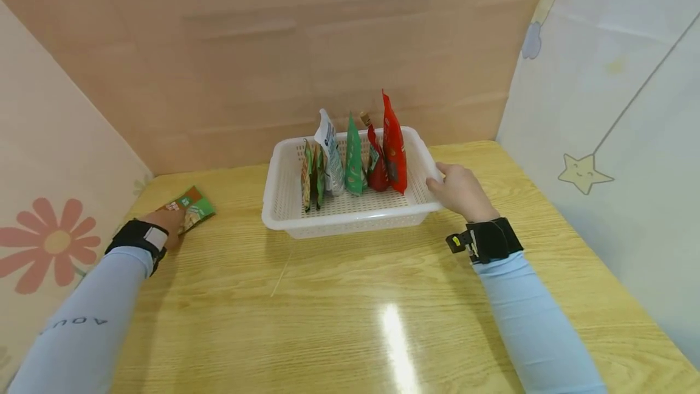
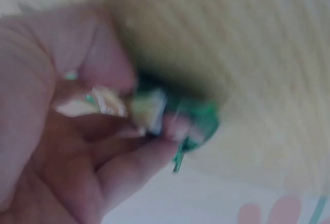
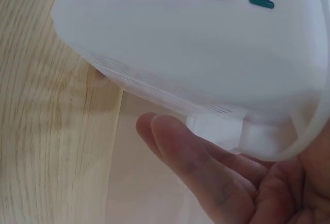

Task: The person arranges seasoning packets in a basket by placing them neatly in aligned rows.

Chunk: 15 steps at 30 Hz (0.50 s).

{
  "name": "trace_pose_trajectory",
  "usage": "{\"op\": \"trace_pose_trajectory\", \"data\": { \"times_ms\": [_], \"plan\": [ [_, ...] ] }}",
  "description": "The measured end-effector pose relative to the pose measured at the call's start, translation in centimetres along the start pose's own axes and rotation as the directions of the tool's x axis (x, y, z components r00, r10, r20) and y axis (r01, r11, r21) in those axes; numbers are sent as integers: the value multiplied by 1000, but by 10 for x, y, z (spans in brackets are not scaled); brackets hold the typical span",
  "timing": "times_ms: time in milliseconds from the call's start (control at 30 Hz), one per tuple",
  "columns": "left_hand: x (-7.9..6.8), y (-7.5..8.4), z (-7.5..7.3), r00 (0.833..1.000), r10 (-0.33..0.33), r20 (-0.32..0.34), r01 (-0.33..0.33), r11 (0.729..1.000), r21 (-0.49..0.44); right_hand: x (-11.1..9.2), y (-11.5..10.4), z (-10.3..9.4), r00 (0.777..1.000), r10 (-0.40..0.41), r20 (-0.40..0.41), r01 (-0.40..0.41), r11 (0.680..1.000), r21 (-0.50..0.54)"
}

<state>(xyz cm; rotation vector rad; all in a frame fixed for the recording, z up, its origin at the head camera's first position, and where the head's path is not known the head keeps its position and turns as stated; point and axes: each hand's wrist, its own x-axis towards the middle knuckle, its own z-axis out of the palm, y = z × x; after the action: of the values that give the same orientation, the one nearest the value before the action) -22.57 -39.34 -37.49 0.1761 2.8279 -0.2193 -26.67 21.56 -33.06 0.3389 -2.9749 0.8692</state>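
Observation:
At the table's left, my left hand [image 1: 166,224] pinches a small green and brown food packet [image 1: 192,207]. The left wrist view is blurred, but there the thumb and fingers are on both sides of the packet [image 2: 198,123]. My right hand [image 1: 462,192] grips the right end of a white plastic basket [image 1: 350,222], thumb over the rim and fingers beneath it in the right wrist view. In the basket several packets stand upright: small green-brown ones [image 1: 319,176], a white pouch [image 1: 330,157], a green pouch [image 1: 353,160], a dark red pouch [image 1: 377,166] and a tall red pouch [image 1: 395,148].
The wooden table [image 1: 328,321] runs up to a brown back wall [image 1: 246,78]. Patterned side walls stand close on the left [image 1: 49,157] and right [image 1: 618,96]. A thin pale strip [image 1: 281,275] lies in front of the basket.

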Motion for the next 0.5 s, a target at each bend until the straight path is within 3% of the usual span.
{"op": "trace_pose_trajectory", "data": {
  "times_ms": [267,367,500],
  "plan": [
    [3,4,7,987,-105,-124,98,993,-60,2,4,2,1000,9,12,-9,1000,10],
    [2,7,7,984,-128,-121,120,991,-66,2,3,1,1000,8,14,-8,1000,10],
    [4,7,5,990,-129,-60,126,990,-62,1,2,-1,1000,9,16,-9,1000,12]
  ]
}}
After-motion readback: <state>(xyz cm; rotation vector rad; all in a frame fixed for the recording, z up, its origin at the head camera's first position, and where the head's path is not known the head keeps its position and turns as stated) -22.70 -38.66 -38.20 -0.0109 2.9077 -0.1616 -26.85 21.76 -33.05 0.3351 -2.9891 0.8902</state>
